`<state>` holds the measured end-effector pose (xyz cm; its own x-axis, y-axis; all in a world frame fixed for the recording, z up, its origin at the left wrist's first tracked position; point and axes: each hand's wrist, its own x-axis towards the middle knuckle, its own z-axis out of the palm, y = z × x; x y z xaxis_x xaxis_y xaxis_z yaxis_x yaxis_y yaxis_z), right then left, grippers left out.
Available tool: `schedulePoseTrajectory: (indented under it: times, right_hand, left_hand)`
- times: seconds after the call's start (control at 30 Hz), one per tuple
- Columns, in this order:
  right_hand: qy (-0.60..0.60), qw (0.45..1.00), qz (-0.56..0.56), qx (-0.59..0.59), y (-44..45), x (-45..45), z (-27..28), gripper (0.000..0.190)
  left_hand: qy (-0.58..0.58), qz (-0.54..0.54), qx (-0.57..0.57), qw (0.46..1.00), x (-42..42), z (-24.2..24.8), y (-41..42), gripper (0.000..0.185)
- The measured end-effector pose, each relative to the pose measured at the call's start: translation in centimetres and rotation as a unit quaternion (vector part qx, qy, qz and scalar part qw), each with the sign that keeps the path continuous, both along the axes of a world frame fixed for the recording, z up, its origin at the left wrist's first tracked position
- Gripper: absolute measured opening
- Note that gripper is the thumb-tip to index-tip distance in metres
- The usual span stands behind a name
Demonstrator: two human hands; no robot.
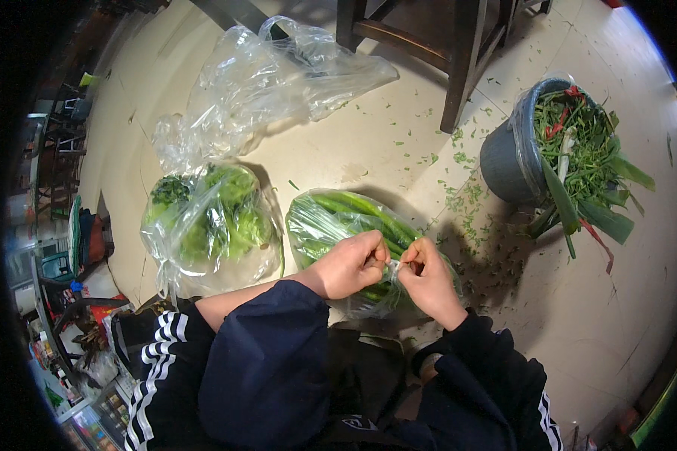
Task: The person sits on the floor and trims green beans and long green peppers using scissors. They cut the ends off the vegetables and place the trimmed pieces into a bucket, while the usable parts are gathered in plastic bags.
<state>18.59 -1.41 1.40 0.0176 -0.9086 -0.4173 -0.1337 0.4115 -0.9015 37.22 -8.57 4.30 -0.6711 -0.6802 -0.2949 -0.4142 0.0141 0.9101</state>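
A clear plastic bag (316,217) full of long green vegetables (366,204) lies on the floor in front of me. Both my left hand (352,265) and my right hand (429,276) pinch its gathered, twisted neck (394,269) between thumb and fingers, close together above the bag. The fingertips partly hide the twisted plastic. To the left, a second clear bag (214,237) holds leafy green lettuce (248,222), and its neck is knotted at the lower left.
Crumpled clear plastic bags (271,79) lie farther off, by a dark wooden stool (406,45). On the right stands a grey bucket (508,158) heaped with vegetable trimmings (581,146). Green scraps (465,208) litter the tiled floor (570,315). Cluttered shelving (51,293) runs along the left.
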Motion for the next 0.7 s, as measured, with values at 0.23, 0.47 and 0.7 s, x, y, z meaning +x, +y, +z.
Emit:
schedulePoseTrajectory:
  times: [0.23, 0.47, 0.7]
  right_hand:
    - [0.033, 0.998, 0.023, -0.057, -0.6, 0.6, 1.3, 0.019]
    - [0.031, 0.999, 0.011, 0.0, -1.2, 1.0, 1.4, 0.019]
    - [-0.034, 0.999, -0.03, 0.016, -0.5, 0.3, -1.5, 0.017]
  left_hand:
    - [-0.047, -0.013, -0.089, 0.995, -0.5, 0.3, 0.2, 0.015]
    - [-0.035, -0.04, -0.067, 0.996, -0.6, 1.1, 0.0, 0.016]
    - [-0.039, -0.033, 0.031, 0.998, -0.1, 1.8, -0.1, 0.026]
